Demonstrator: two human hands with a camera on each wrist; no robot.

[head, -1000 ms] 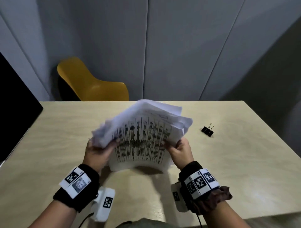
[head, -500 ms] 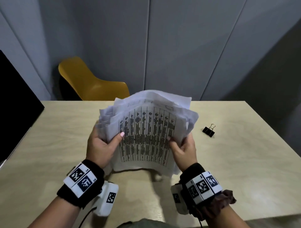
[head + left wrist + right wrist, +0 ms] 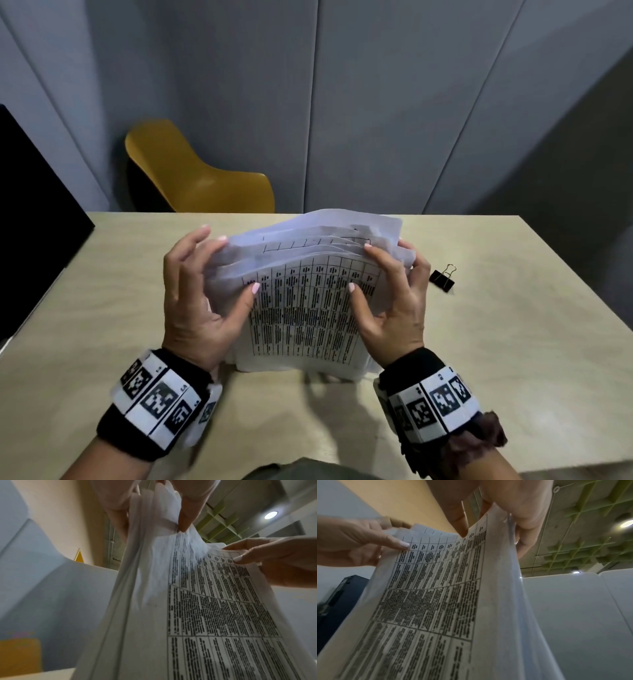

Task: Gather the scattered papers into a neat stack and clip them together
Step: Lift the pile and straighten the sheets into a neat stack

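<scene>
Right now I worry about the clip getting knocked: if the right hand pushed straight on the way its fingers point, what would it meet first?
Probably nothing: the right hand points past the binder clip, over bare table; depth is unclear.

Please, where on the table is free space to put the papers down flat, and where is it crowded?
Free: the wide left part of the table, between the left hand and the table's left edge; also the near strip between both wrists. Crowded: the right side near the clip, just beside the right hand holding the papers.
</scene>
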